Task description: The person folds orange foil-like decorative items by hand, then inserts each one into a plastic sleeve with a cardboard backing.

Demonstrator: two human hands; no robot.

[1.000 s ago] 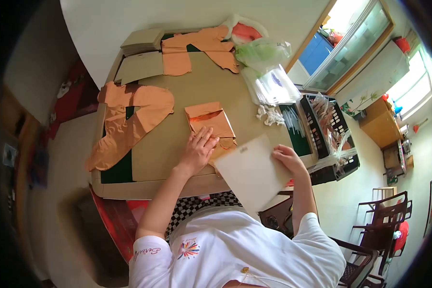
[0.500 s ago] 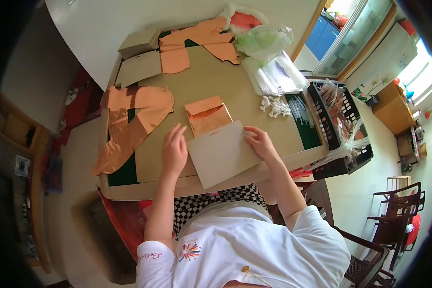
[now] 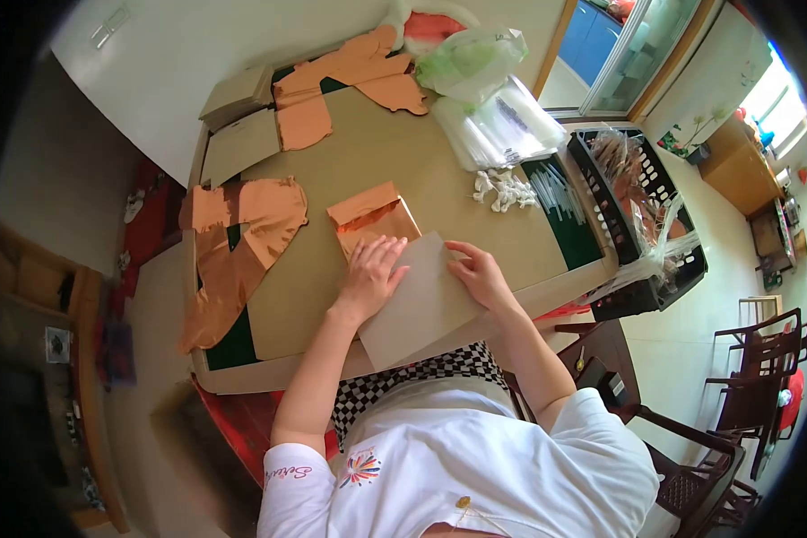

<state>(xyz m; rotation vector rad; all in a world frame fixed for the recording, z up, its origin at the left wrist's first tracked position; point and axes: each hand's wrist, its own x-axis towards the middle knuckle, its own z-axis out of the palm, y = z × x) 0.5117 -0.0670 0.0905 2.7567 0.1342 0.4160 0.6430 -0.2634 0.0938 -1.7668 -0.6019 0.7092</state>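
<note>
A grey cardboard sheet [image 3: 421, 309] lies at the front of the table, its near corner reaching past the table edge. My right hand [image 3: 481, 276] pinches its upper right edge, thumb and fingers bent. Flat and with fingers stretched, my left hand [image 3: 372, 280] rests across the sheet's left part and the lower edge of a copper-coloured foil folder [image 3: 375, 213]. That folder lies just beyond the sheet, its top flap folded back and its mouth partly showing. My left palm hides part of both.
Copper foil pieces lie left [image 3: 251, 242] and at the back [image 3: 305, 121]. A cardboard stack [image 3: 235, 97] stands back left. On the right are clear plastic bags [image 3: 502, 125], white ties [image 3: 504, 190], thin clear sticks [image 3: 558, 193] and a black crate [image 3: 605, 206].
My left hand has come down from beside the sheet onto it and the folder's lower edge. My right hand stays at the sheet's right edge. The camera view has shifted slightly.
</note>
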